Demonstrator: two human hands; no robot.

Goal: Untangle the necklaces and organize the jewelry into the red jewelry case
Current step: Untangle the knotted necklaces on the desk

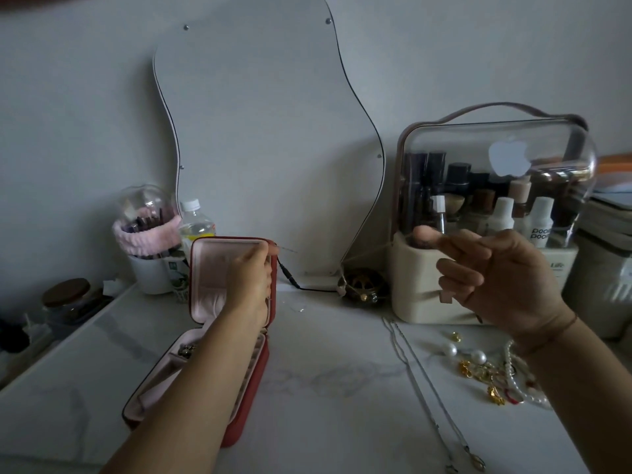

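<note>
The left fingers (261, 254) are pinched on one end of a fine chain (287, 250). The right fingers (455, 268) are curled, with thumb against forefinger, on what looks like its other end. The chain shows only as a faint thread between them, drawn almost level. The left hand (249, 278) is held up in front of the pink-lined lid (212, 268) of the red jewelry case (253, 405), at 9 o'clock from the middle of the view. The right hand (506, 278) is well apart at 3 o'clock, in front of the clear cosmetics organizer (496, 159).

The step in hand seems to be hanging this freed necklace inside the lid. To do it well, hold only light tension so the thin links neither kink nor snap. Bring the left end to a hook in the lid first, then walk the right hand inward so the slack drops straight without looping back on itself.

The case lies open on the surface (325, 388) at 8 o'clock, with a small piece (186, 348) already in a compartment. Two silver chains (420, 381) lie at 5 o'clock. Pearl earrings (450, 349), gold pieces (466, 367) and a pearl strand (513, 374) are heaped at 4 o'clock, not yet sorted. A wavy mirror (266, 148) leans at 12 o'clock.
</note>
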